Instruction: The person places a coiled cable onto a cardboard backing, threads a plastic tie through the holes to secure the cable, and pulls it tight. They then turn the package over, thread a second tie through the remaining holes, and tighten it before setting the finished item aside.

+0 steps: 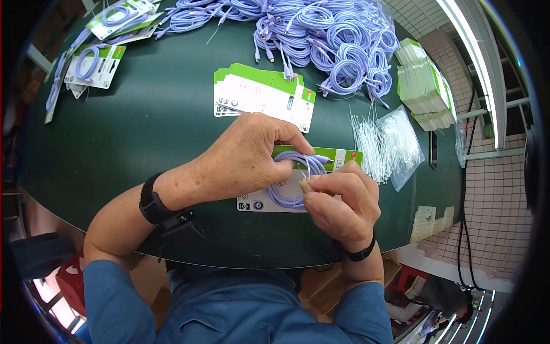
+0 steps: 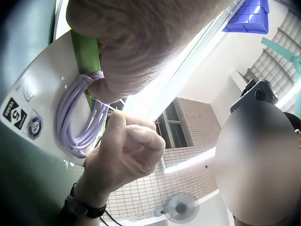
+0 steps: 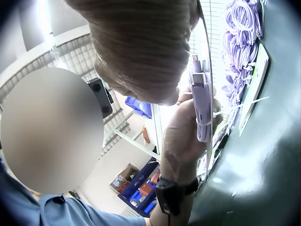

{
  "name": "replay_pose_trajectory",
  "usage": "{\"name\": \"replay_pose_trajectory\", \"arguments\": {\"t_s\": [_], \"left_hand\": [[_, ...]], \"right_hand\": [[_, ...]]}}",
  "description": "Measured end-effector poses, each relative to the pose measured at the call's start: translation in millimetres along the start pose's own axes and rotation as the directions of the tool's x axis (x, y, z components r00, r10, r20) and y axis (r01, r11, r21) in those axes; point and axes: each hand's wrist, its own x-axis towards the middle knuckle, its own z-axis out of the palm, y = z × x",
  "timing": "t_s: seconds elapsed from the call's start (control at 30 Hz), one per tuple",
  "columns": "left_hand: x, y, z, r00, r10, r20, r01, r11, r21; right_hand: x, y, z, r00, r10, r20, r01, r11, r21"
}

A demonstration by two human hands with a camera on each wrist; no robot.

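A coiled lilac cable (image 1: 282, 198) lies against a green and white card (image 1: 252, 204). The left hand (image 1: 243, 153) grips the card and coil at the upper side, thumb on the coil. From the right, the right hand (image 1: 345, 203) pinches a thin white tie between thumb and forefinger beside the coil. In the left wrist view the coil (image 2: 70, 120) lies flat on the card (image 2: 42, 80), and the right hand (image 2: 124, 153) holds the tie end near it. In the right wrist view the cable's plugs (image 3: 199, 80) show, and a tie end sticks out behind the card.
Behind the hands lies a stack of cards (image 1: 258, 94). Many lilac cables (image 1: 344, 46) are heaped at the back. White ties (image 1: 375, 143) in and beside a plastic bag (image 1: 401, 146), stacked cards (image 1: 424, 86) and a phone (image 1: 433, 150) are at right; carded cables (image 1: 94, 67) are back left.
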Motion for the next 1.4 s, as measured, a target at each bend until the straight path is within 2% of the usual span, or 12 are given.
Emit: {"name": "replay_pose_trajectory", "arguments": {"t_s": [0.1, 0.23, 0.37, 0.47, 0.77, 0.9, 1.07, 1.13, 1.2, 1.3, 1.37, 1.4], "left_hand": [[0, 1, 0, 1.000, -0.008, 0.000, 0.008, 1.000, 0.002], [0, 1, 0, 0.999, -0.033, 0.005, 0.033, 0.999, 0.002], [1, -2, 1, 1.000, 0.004, -0.014, -0.004, 1.000, 0.000], [0, 0, 0, 1.000, -0.024, -0.001, 0.024, 1.000, -0.005], [1, -2, 1, 1.000, -0.004, -0.011, 0.004, 1.000, 0.030], [0, 0, 0, 0.999, -0.041, 0.004, 0.041, 0.999, 0.029], [1, -5, 1, 1.000, 0.018, 0.012, -0.018, 1.000, 0.024], [0, 0, 0, 0.998, -0.041, 0.042, 0.041, 0.999, 0.009], [1, 3, -1, 0.996, -0.059, 0.063, 0.058, 0.998, 0.016], [2, -4, 0, 0.998, 0.045, -0.042, -0.047, 0.997, -0.059], [2, -2, -3, 0.998, 0.047, -0.039, -0.050, 0.997, -0.066], [2, 0, -4, 0.998, 0.042, -0.039, -0.045, 0.996, -0.083]], "right_hand": [[-1, 1, 0, 1.000, -0.004, 0.015, 0.004, 1.000, -0.008], [-1, 5, 0, 0.993, -0.117, 0.012, 0.117, 0.993, -0.021], [-1, 6, 2, 0.994, -0.107, 0.023, 0.107, 0.994, -0.010], [0, 1, 2, 0.999, -0.033, 0.009, 0.033, 0.999, -0.029], [4, 6, 4, 0.998, -0.039, 0.052, 0.040, 0.999, -0.012], [6, 10, 8, 0.995, -0.045, 0.094, 0.047, 0.999, -0.014], [7, 6, 5, 0.983, -0.026, 0.181, 0.035, 0.998, -0.048], [8, 3, 3, 0.975, -0.003, 0.222, 0.019, 0.997, -0.070], [11, 7, 0, 0.990, 0.001, 0.139, 0.004, 0.999, -0.033], [11, 15, -10, 1.000, 0.021, -0.014, -0.021, 0.998, 0.058], [5, 26, -30, 0.943, 0.238, -0.232, -0.218, 0.970, 0.107], [3, 32, -33, 0.941, 0.236, -0.244, -0.216, 0.971, 0.106]]}}
